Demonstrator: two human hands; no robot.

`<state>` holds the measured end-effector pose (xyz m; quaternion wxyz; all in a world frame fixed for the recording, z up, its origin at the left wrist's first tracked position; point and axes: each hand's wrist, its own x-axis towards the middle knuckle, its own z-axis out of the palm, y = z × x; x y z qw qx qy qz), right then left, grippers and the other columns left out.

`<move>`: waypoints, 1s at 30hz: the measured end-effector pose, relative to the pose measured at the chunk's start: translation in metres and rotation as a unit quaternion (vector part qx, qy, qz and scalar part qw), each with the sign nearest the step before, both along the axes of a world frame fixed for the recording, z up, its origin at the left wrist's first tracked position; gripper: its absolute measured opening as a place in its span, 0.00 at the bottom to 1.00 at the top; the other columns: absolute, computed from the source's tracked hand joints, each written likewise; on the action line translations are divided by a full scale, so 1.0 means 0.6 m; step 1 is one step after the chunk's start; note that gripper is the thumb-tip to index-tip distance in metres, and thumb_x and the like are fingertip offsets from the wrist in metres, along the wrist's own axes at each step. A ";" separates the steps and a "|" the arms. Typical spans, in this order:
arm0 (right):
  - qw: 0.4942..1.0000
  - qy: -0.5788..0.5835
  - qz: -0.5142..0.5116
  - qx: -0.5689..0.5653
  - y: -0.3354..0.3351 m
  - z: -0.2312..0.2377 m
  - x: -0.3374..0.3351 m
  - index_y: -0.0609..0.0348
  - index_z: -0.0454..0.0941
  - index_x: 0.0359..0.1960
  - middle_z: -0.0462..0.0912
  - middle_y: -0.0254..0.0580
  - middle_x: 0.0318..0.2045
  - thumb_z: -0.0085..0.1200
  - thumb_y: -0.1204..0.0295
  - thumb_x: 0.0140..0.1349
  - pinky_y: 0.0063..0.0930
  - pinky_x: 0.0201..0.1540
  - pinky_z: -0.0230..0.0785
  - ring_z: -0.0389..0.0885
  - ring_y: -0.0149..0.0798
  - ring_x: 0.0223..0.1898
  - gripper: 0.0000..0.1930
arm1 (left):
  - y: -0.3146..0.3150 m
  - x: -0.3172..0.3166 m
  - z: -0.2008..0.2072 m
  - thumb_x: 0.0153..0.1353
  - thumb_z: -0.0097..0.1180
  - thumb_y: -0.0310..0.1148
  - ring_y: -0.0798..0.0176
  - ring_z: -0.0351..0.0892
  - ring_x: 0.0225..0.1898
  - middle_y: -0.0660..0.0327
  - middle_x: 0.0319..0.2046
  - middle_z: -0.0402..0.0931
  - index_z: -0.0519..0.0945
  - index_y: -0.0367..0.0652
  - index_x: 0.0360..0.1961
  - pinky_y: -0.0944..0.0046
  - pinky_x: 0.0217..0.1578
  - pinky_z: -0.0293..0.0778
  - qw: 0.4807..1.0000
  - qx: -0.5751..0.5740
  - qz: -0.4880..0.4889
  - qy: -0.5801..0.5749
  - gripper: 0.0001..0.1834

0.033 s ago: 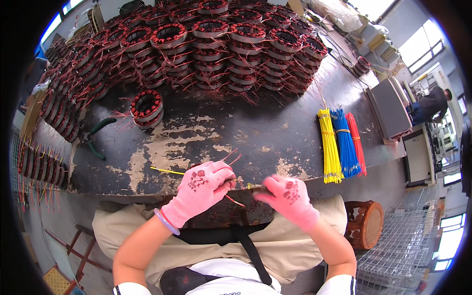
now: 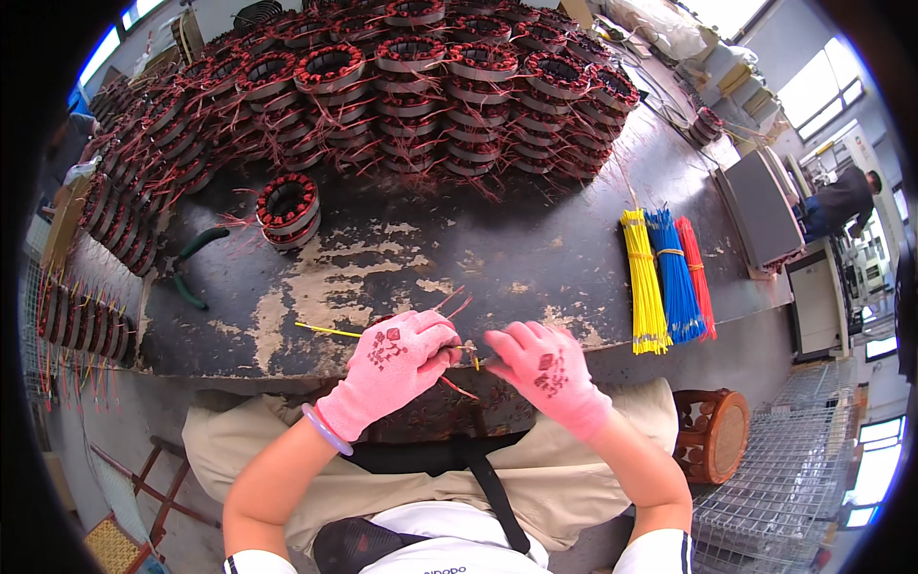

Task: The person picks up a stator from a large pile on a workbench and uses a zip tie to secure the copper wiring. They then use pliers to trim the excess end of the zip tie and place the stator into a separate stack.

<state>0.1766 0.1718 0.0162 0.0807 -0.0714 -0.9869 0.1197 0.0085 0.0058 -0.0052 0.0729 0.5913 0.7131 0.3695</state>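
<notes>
My left hand [image 2: 402, 352], in a pink printed glove, is closed around a yellow wire [image 2: 330, 330] and thin reddish winding leads [image 2: 459, 304] at the table's near edge. One end of the yellow wire points left; a short yellow piece [image 2: 478, 364] shows between my hands. Beneath the left hand a dark, rounded part is mostly covered. My right hand [image 2: 545, 368], gloved alike, has its fingers curled together just right of that yellow piece; what its fingertips hold is hidden. Beyond my hands a single wound motor stator [image 2: 288, 210] stands upright on the worn black table [image 2: 459, 258].
Stacked stators [image 2: 406, 115] fill the far side, with more at the left edge. Green-handled pliers [image 2: 196, 258] lie at left. Yellow [image 2: 643, 282], blue [image 2: 676, 277] and red wire bundles [image 2: 694, 277] lie at right. A wooden drum-shaped stool [image 2: 712, 435] and wire mesh [image 2: 765, 478] are right; a person [image 2: 841, 206] works beyond.
My right hand has shifted slightly left and up, nearer to my left hand, and its blur has lessened. The left hand keeps its grip in nearly the same place.
</notes>
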 end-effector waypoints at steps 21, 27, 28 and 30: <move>0.974 0.128 -0.079 -0.169 -0.041 -0.044 -0.026 0.55 0.83 0.42 0.83 0.34 0.28 0.65 0.67 0.62 0.28 0.30 0.72 0.81 0.36 0.25 0.10 | 0.000 -0.001 0.005 0.54 0.65 0.28 0.54 0.82 0.39 0.64 0.38 0.82 0.81 0.46 0.35 0.56 0.38 0.78 1.000 0.004 -0.009 0.004 0.08; 0.790 -0.061 -0.160 -0.588 -0.014 -0.022 -0.014 0.55 0.81 0.46 0.83 0.39 0.33 0.59 0.65 0.66 0.28 0.35 0.72 0.80 0.31 0.31 0.11 | -0.001 -0.003 0.001 0.54 0.64 0.28 0.53 0.81 0.38 0.64 0.39 0.82 0.81 0.46 0.36 0.55 0.39 0.78 1.000 0.008 -0.014 0.005 0.08; 0.904 -0.003 -0.096 -0.416 -0.006 -0.030 -0.011 0.54 0.81 0.46 0.83 0.38 0.35 0.60 0.65 0.65 0.30 0.36 0.73 0.80 0.34 0.32 0.11 | 0.000 -0.002 0.004 0.55 0.65 0.28 0.54 0.81 0.38 0.63 0.38 0.82 0.81 0.45 0.36 0.56 0.39 0.78 1.000 0.000 -0.012 0.002 0.08; 0.998 0.025 -0.019 -0.051 -0.006 -0.011 -0.015 0.50 0.79 0.47 0.81 0.36 0.40 0.60 0.65 0.62 0.36 0.40 0.75 0.82 0.43 0.40 0.13 | 0.001 -0.003 -0.002 0.55 0.65 0.28 0.54 0.81 0.38 0.63 0.38 0.82 0.81 0.45 0.36 0.56 0.39 0.78 1.000 0.009 -0.005 0.002 0.07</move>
